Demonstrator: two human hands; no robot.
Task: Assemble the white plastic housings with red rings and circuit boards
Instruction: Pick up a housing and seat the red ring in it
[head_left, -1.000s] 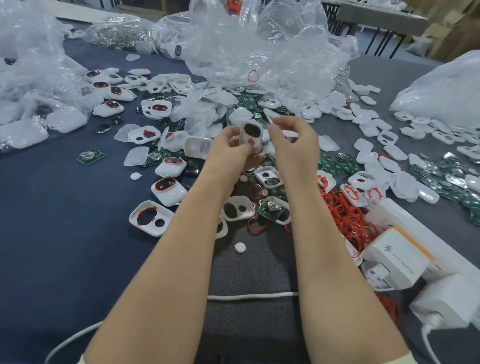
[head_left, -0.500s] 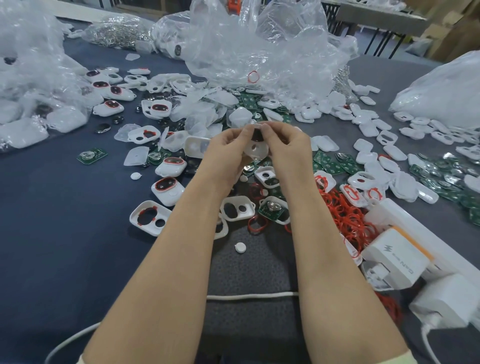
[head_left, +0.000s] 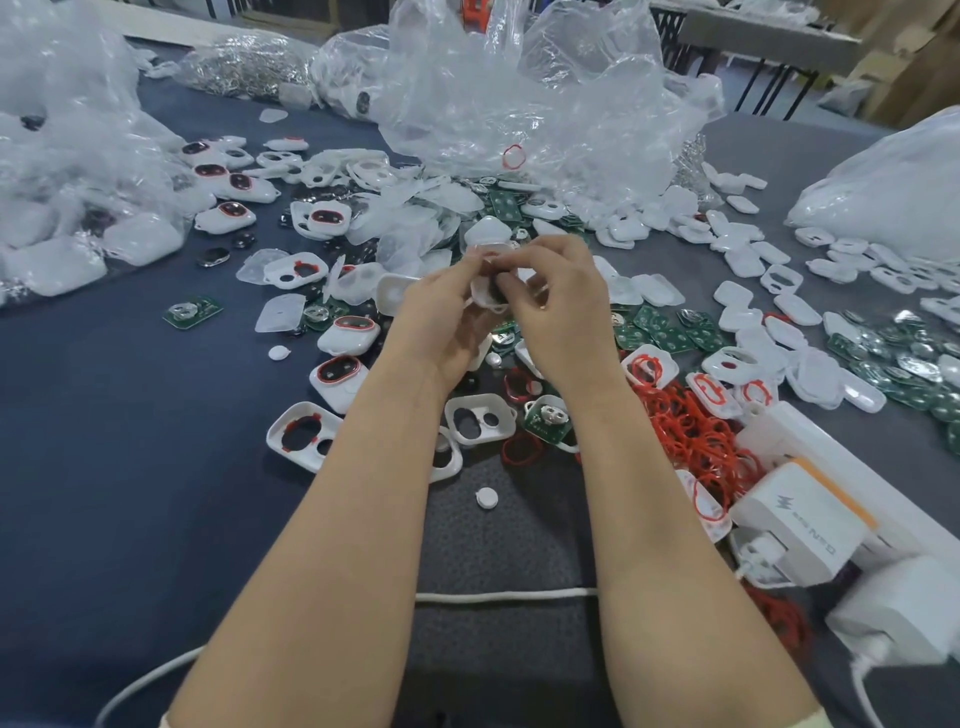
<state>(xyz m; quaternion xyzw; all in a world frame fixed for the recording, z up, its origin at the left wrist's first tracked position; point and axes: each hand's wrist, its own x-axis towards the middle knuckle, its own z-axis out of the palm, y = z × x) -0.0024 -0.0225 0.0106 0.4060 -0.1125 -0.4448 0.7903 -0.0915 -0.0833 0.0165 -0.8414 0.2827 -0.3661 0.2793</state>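
My left hand (head_left: 441, 312) and my right hand (head_left: 558, 306) meet above the middle of the table and both pinch one small white plastic housing (head_left: 485, 291) with a dark opening; most of it is hidden by my fingers. Below my wrists lie open white housings (head_left: 480, 418), one with a red ring (head_left: 298, 434) fitted. A heap of loose red rings (head_left: 691, 436) sits to the right. Green circuit boards (head_left: 662, 335) are scattered near my right hand, and one board (head_left: 548, 418) rests in a housing.
Crumpled clear plastic bags (head_left: 524, 93) fill the back and left. White lids (head_left: 748, 260) and more boards (head_left: 904, 364) spread to the right. White chargers on a power strip (head_left: 800, 519) stand at the right edge. A white cable (head_left: 498, 596) crosses under my forearms.
My hands have closed together over the housing and dropped slightly; its dark opening, plainly visible a second ago, is now mostly covered by my fingers.
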